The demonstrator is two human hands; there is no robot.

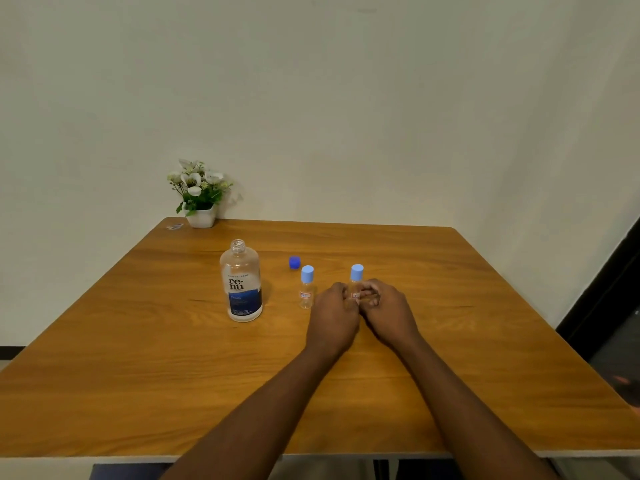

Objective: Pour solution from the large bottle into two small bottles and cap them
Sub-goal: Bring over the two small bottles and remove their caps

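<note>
Gripping the right small bottle, left hand and right hand curl around its body from either side; light-blue cap on. Second small bottle stands capped just left. Large bottle upright, open, its blue cap lying apart. Risk: an elbow sweep could topple the uncapped large bottle and spill solution across the table.

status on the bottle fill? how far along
Looks near the end: both small bottles wear light blue caps, left small bottle standing free. Both hands wrap the right small bottle. Left: large bottle is open, its dark blue cap on the table.
</note>
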